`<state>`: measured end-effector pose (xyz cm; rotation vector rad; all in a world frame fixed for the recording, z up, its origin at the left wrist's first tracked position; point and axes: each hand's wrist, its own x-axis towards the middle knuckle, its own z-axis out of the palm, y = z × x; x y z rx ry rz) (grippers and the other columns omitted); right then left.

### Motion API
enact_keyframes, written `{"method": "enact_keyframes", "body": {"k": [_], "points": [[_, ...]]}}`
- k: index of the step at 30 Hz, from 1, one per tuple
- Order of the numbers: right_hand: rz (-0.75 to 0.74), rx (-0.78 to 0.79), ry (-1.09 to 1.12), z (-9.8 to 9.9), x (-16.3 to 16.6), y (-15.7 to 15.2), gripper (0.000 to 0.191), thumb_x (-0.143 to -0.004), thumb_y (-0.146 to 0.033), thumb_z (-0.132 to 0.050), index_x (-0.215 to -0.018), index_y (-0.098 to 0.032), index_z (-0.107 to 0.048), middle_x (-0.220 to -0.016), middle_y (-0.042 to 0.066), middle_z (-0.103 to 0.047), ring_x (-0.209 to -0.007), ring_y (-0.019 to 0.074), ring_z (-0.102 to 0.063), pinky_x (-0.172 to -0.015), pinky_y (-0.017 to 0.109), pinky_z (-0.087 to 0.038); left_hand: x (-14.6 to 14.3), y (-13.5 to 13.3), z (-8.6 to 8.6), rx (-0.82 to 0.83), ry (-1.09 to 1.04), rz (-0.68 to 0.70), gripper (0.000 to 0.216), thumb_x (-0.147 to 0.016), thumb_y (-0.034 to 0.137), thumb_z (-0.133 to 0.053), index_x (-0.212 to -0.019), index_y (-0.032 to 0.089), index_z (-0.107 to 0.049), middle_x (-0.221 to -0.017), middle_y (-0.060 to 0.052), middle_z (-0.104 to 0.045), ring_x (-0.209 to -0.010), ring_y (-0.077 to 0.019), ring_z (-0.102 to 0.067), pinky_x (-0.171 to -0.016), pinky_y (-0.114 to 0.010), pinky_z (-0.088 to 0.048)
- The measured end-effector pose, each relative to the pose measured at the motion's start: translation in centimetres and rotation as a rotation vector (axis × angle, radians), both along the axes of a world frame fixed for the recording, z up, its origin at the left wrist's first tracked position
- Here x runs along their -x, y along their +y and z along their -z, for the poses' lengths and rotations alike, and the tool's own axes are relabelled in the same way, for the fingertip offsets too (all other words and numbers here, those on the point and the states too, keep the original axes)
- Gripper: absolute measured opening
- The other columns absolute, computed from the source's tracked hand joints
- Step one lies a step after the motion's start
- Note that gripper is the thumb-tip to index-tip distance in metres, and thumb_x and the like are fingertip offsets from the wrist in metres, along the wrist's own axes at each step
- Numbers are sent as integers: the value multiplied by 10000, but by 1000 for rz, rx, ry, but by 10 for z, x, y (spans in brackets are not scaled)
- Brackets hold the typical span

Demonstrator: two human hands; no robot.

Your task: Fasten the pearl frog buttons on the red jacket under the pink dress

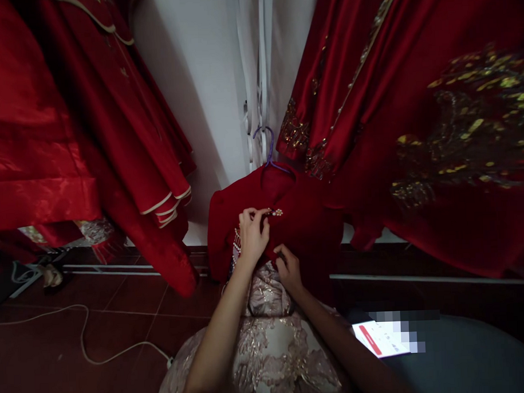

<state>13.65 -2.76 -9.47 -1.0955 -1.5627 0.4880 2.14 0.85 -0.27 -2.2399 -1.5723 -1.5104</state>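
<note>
A dark red velvet jacket [306,218] hangs on a purple hanger [269,150] against the white wall, over a pale brocade dress [271,339]. My left hand [252,234] is closed in a pinch on a small beaded clasp [276,212] at the jacket's front. My right hand [288,270] sits lower, fingers curled on the jacket's lower front edge where it meets the dress. A strip of pearl trim [236,243] shows beside my left wrist.
Red satin gowns hang at the left [70,123] and, with gold embroidery, at the right [435,127]. A white cable [82,334] trails over the dark tiled floor. A lit phone [378,338] lies on a grey seat [474,355] at the lower right.
</note>
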Motion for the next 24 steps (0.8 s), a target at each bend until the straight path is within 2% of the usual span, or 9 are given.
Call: {"method": "enact_keyframes", "body": {"k": [4, 9, 15, 20, 24], "points": [[17, 12, 0, 0, 1, 0, 122, -693, -183, -363, -753, -196, -469, -682, -6, -490, -645, 146, -459, -630, 251, -361, 1, 15, -25, -17, 306, 16, 209, -827, 293, -507, -1008, 237, -596, -986, -81, -473, -936, -217, -429, -793, -344, -384], [14, 9, 3, 1, 1, 2, 119, -690, -188, -376, -752, -194, -478, -677, -10, -490, -629, 140, -454, -614, 244, -354, -2, 28, -36, -50, 537, 19, 181, -820, 306, -521, -926, 195, -618, -966, -97, -494, -939, -237, -417, -774, -365, -360], [21, 29, -3, 1, 1, 1, 120, -682, -187, -374, -746, -193, -475, -653, -14, -482, -608, 137, -443, -587, 238, -340, -3, 31, -47, -103, 554, 124, 99, -795, 257, -556, -839, 188, -611, -959, -96, -545, -941, -244, -444, -787, -378, -325], [23, 34, -16, -1, 1, 0, 114, -674, -202, -378, -736, -195, -473, -656, -12, -485, -610, 138, -443, -589, 239, -340, -4, 33, -57, -84, 558, 242, 51, -781, 212, -552, -785, 181, -593, -797, -84, -599, -886, -239, -480, -830, -391, -287], [27, 27, -4, 0, 1, 2, 111, -678, -200, -381, -733, -191, -477, -653, -14, -480, -607, 135, -444, -591, 241, -345, -6, 38, -64, -76, 655, 271, 78, -781, 194, -529, -808, 175, -600, -718, -90, -606, -885, -254, -490, -859, -405, -267]]}}
